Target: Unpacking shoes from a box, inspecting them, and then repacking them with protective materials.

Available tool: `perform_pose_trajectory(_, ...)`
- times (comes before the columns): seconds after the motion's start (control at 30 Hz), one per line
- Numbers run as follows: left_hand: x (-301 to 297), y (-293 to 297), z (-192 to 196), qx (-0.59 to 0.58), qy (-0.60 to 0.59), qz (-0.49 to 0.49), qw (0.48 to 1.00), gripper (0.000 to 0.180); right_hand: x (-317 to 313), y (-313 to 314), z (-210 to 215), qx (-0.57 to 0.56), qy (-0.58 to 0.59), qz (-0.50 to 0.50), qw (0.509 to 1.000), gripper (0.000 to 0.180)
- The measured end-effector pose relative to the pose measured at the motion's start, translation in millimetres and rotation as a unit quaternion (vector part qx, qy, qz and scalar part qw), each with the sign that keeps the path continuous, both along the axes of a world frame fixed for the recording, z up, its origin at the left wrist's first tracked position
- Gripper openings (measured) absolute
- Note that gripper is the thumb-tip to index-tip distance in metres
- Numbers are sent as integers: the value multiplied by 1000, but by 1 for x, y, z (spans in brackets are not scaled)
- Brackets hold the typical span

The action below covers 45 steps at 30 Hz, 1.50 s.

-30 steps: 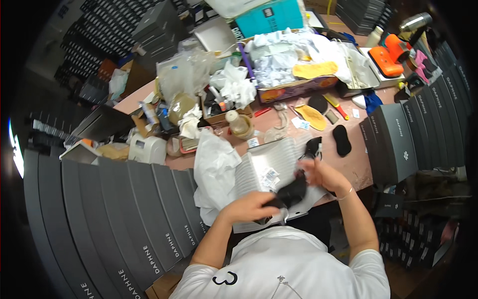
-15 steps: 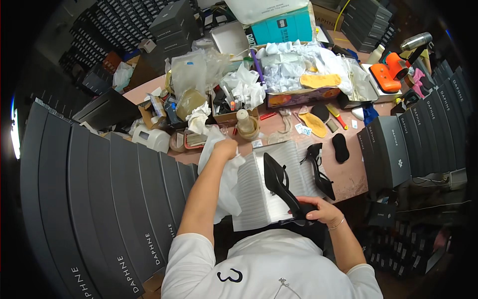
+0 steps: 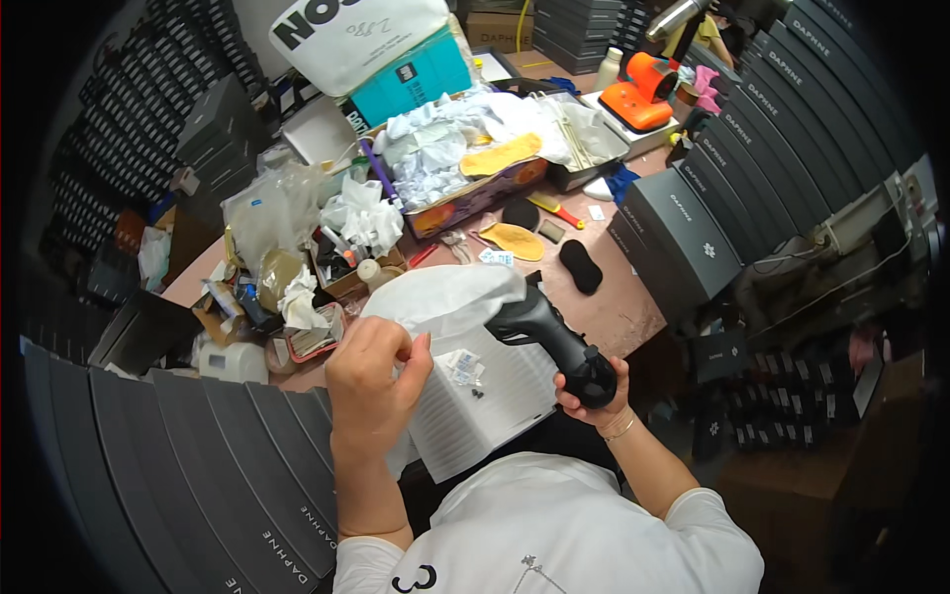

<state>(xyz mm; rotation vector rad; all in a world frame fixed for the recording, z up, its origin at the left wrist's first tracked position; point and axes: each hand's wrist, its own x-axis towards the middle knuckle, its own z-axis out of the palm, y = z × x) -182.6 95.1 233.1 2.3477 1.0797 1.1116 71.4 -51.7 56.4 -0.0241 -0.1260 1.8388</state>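
Note:
My right hand [image 3: 599, 394] is closed around the heel end of a black high-heeled shoe [image 3: 556, 335], held above the white ribbed wrapping sheet [image 3: 465, 426]. White tissue paper [image 3: 435, 295] spreads by the shoe's toe and partly covers it. My left hand [image 3: 376, 381] is closed at the near edge of this paper, its thumb pressed to the curled fingers. A small clear packet [image 3: 460, 366] and tiny black pieces [image 3: 478, 394] lie on the sheet between the hands. Only a dark bit of the other shoe shows behind the paper.
Dark grey shoeboxes stand in rows at the left [image 3: 198, 465] and right [image 3: 683, 233]. A black oval pad [image 3: 581, 267] and a yellow insole [image 3: 513, 240] lie on the pink table [image 3: 618, 317]. Behind them stands a carton [image 3: 475, 203] full of crumpled white paper.
My left hand has come nearer, and the tissue paper now spreads toward the held shoe. My right hand has raised and turned the shoe. The view has swung right.

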Motion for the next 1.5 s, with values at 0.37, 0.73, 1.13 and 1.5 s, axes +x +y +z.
perform_pose_trajectory(0.37, 6, -6, -185, -263, 42, -80, 961, 17, 14, -32, 64, 56, -850, -64, 520, 79)
perform_pose_trajectory(0.73, 43, -37, -168, -449, -262, -112, 847, 31, -15, -56, 27, 157, -957, -72, 235, 72)
perform_pose_trajectory(1.13, 35, -25, -176, -418, -343, 7, 841, 18, -17, -49, 24, 176, -945, -42, 271, 72)
perform_pose_trajectory(1.5, 17, -3, -113, -156, -106, 12, 982, 29, 35, -6, 109, 148, -574, 268, 759, 70)
